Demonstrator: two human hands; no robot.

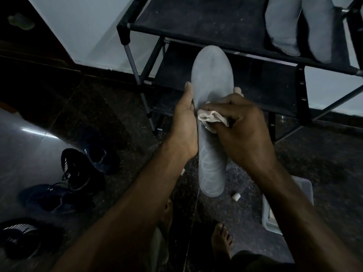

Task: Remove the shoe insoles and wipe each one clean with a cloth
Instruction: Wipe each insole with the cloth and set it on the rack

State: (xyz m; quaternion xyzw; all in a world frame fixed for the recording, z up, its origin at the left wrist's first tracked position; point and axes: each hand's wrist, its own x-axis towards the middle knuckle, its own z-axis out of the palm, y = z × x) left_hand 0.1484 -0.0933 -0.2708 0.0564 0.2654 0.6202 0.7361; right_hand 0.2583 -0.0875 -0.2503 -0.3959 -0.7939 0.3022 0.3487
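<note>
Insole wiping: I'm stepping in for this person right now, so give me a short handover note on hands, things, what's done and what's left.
Left hand holds the grey insole from beneath, by its edges.
Right hand grips the cloth and presses it on the insole's middle.
Two more insoles lie on the rack's top shelf; whether they have been wiped, I cannot tell.
Shoes sit on the floor at left.
Left: finish this insole, then check the shoes for others.
</note>
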